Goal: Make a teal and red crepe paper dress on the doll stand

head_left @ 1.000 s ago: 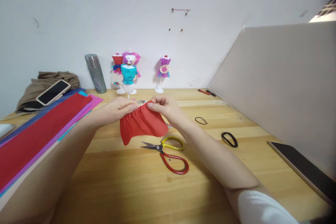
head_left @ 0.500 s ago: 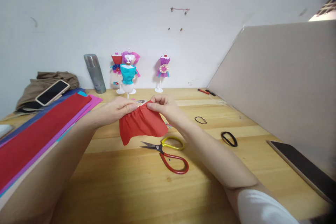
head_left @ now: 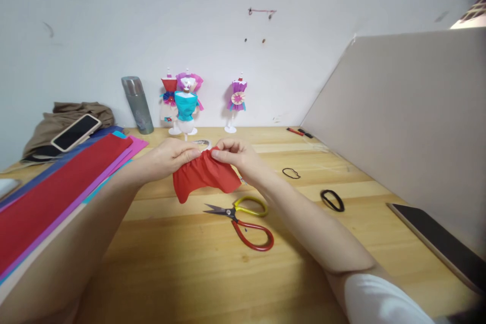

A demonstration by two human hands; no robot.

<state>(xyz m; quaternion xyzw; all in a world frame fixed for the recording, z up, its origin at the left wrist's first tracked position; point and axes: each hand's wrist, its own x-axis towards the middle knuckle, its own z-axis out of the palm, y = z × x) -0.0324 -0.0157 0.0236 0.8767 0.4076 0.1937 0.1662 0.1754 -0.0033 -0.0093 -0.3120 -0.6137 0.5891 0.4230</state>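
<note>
A red piece of crepe-like material (head_left: 205, 174) hangs between my two hands, its upper edge bunched into small folds. My left hand (head_left: 172, 156) pinches the top edge on the left, thumb on top. On the right, my right hand (head_left: 236, 154) pinches the same edge between thumb and fingers, close to the left thumb. Scissors (head_left: 230, 212) with one yellow and one red handle lie on the table just below the red piece, blades slightly apart. Behind my hands, a white roll (head_left: 203, 144) is partly hidden.
Small dress forms (head_left: 186, 106) and a purple-dressed one (head_left: 238, 96) stand by the wall. Left are a bottle (head_left: 137, 106), a phone (head_left: 76, 132) on brown cloth and coloured sheets (head_left: 56, 197). Right are black bands (head_left: 332, 201) and a dark flat object (head_left: 433, 243).
The lower edge of the red piece has risen a little and its top is more bunched. Both hands keep their hold, with the thumbs slightly closer.
</note>
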